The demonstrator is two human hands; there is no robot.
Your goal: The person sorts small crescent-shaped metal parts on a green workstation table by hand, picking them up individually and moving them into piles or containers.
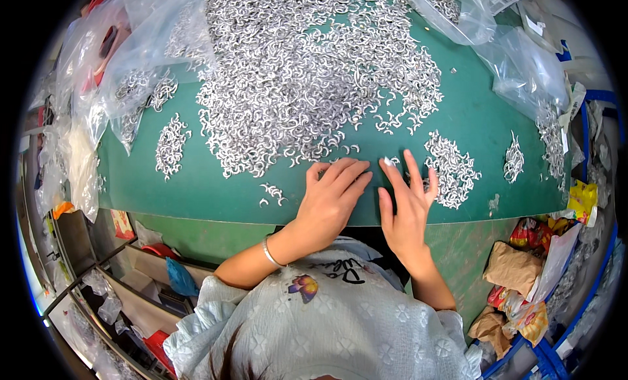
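Small silver crescent-shaped metal pieces [281,86] cover much of the green tabletop [235,200] in one large heap. At the heap's near edge is my left hand [330,197], palm down, its fingers curled and close together; what lies under them is hidden. My right hand [407,213] is just to its right, fingers apart, with something white at the index fingertip. Beside its outer fingers sits a smaller pile of crescents [453,171]. A few loose crescents [273,193] lie left of my left hand.
Separate small piles lie at the left [171,146] and right [513,159]. Clear plastic bags [157,46] with crescents rest at the far left, and another bag [530,66] at the far right. Below the table's right end are a brown paper bag [513,267] and snack packets.
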